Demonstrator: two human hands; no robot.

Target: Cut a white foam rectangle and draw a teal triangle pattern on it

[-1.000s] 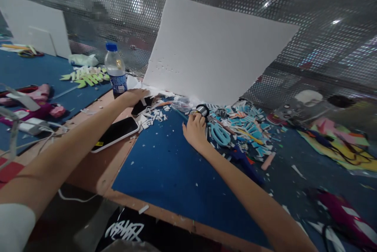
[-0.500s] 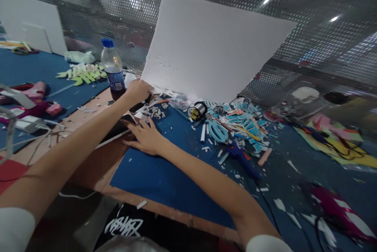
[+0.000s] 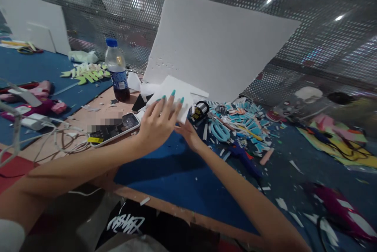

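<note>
Behind the bottle (image 3: 118,73) runs a mesh wall (image 3: 123,16), and the desk (image 3: 101,97) spreads around the bottle's base. To the bottle's right a large white board (image 3: 219,44) leans on the mesh; a bump at its lower edge could set it sliding. A smaller white sheet (image 3: 173,84) is nearer, also right of the bottle. The left hand (image 3: 156,126) lies over it, fingers spread, thumb hidden; the right hand (image 3: 190,135) meets its near edge, fingers partly covered. I cannot tell how firmly either grips, and uneven pressure might bend the sheet. In front of the bottle, a dropping left forearm could nudge the phone (image 3: 126,125). Farther right of the bottle, a sideways knock might roll the spool (image 3: 200,110).
</note>
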